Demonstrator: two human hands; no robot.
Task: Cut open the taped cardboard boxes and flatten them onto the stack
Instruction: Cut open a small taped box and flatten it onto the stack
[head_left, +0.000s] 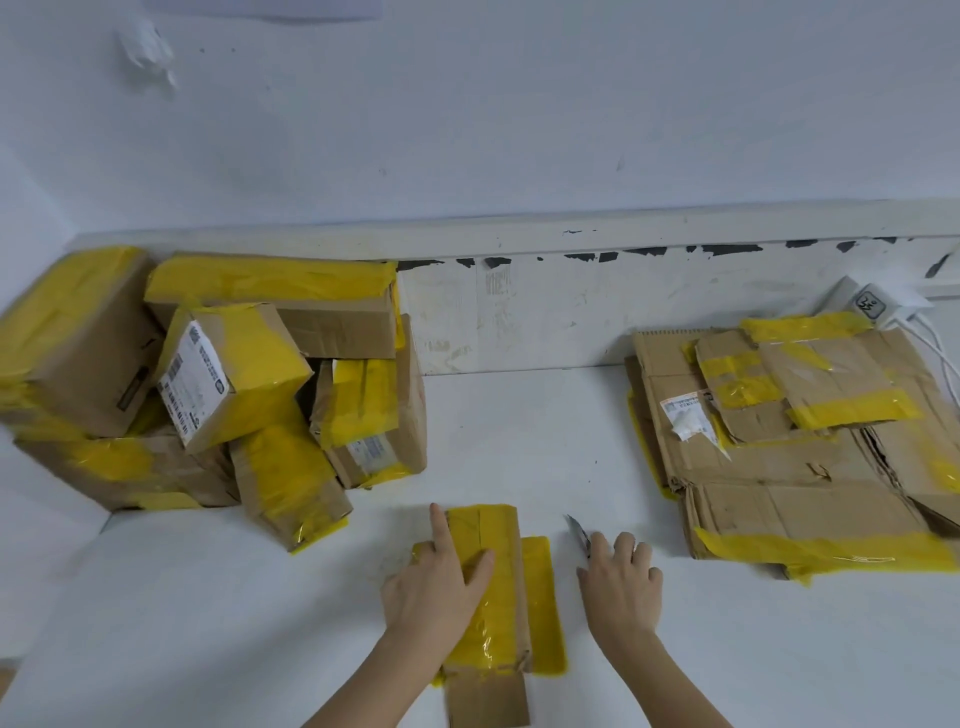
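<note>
**Flattening a box, blade loose nearby**

Small brown cardboard box w/ yellow tape (488, 587) lies near the tabletop (208, 623) front edge, btwn both hands. Left hand (436, 587) presses it, fingers straight. Right hand (621, 584) curls fingers round a silver-bladed utility knife (577, 531). Flat stack (789, 441) sits right, taped pile (218, 384) left. Risk: exposed blade slips toward the pressing hand.
</note>
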